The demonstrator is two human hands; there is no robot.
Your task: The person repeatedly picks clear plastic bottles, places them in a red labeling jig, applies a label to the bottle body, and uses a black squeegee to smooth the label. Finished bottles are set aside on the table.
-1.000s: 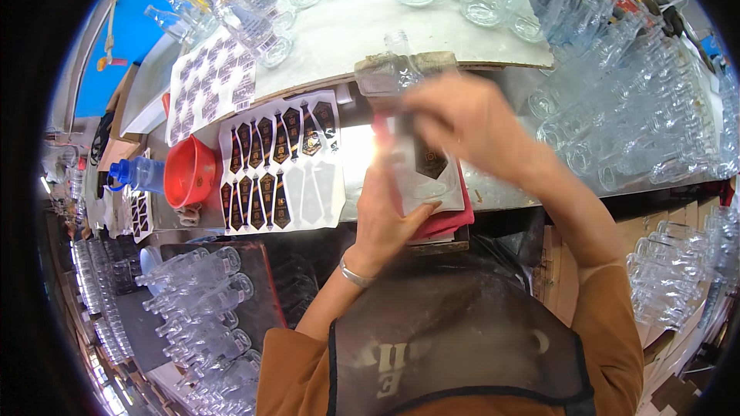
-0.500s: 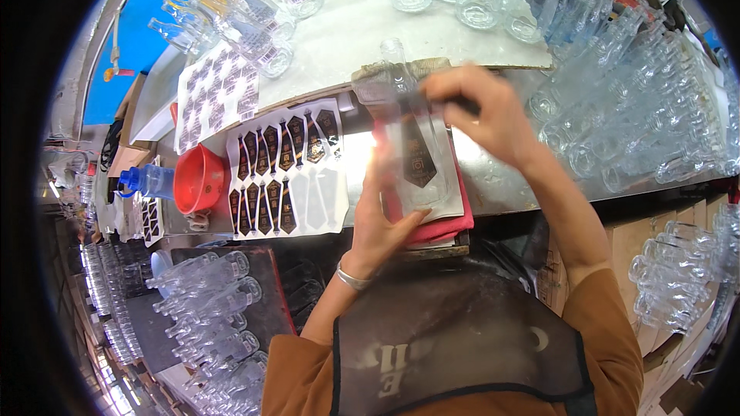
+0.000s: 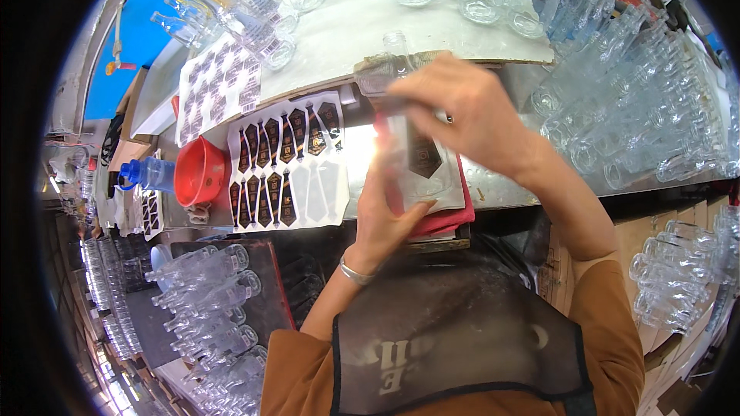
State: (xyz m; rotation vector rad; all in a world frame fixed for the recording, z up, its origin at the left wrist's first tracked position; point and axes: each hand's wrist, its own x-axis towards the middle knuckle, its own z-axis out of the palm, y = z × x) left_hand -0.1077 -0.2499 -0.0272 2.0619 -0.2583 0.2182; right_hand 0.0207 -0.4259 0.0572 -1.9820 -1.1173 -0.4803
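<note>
A clear glass bottle lies on a cloth-covered pad, neck pointing away from me. On its upper side is a dark tie-shaped label, partly covered by my right hand. My left hand grips the bottle along its left side, thumb near the base. Over the bottle's upper body, my right hand is closed around a small dark piece, smeared by motion. Beneath the bottle are a pale cloth and a red cloth. A sheet of tie-shaped labels lies to the left, several spots on it bare.
A red bowl and a blue-capped plastic bottle stand left of the label sheet. Another printed sheet lies on the raised white board. Clear bottles crowd the right side; more bottles are at lower left.
My right hand has swept left across the bottle's upper body with the dark piece, now covering the label's upper part. The left hand keeps its hold on the bottle.
</note>
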